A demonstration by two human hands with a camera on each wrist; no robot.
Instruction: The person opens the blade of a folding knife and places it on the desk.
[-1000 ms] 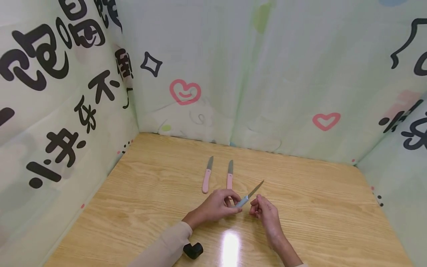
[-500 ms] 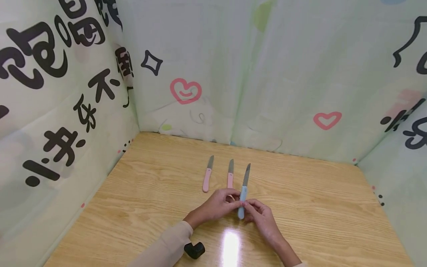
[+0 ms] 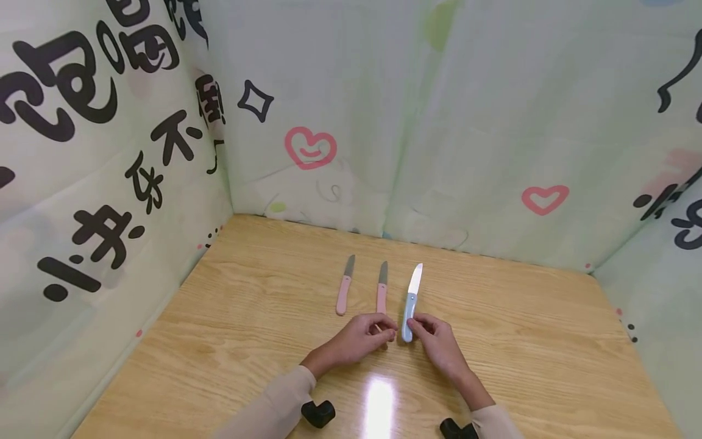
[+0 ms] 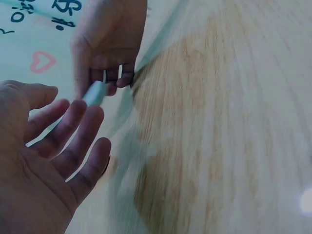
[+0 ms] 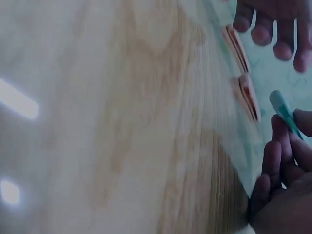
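My right hand (image 3: 440, 349) pinches a blue-handled knife (image 3: 409, 314) by its handle, blade pointing away toward the back of the table. In the right wrist view the handle end of this knife (image 5: 279, 102) sticks out between thumb and fingers. My left hand (image 3: 359, 339) is just left of the knife, apart from it, its fingers loosely bent with nothing in them, as the left wrist view of the left hand (image 4: 53, 146) shows. Beyond it lie two pink-handled knives, a left one (image 3: 342, 296) and a right one (image 3: 381, 297), both with blades toward the back.
The wooden table (image 3: 521, 341) is ringed by a printed curtain (image 3: 351, 122) at the back and sides. Black wrist devices show near the left sleeve (image 3: 274, 399) and the right sleeve (image 3: 496, 422).
The blue-handled knife has passed from my left hand to my right hand, which now holds it farther right. Its blade has turned to point away. The pink-handled knives stay in place.
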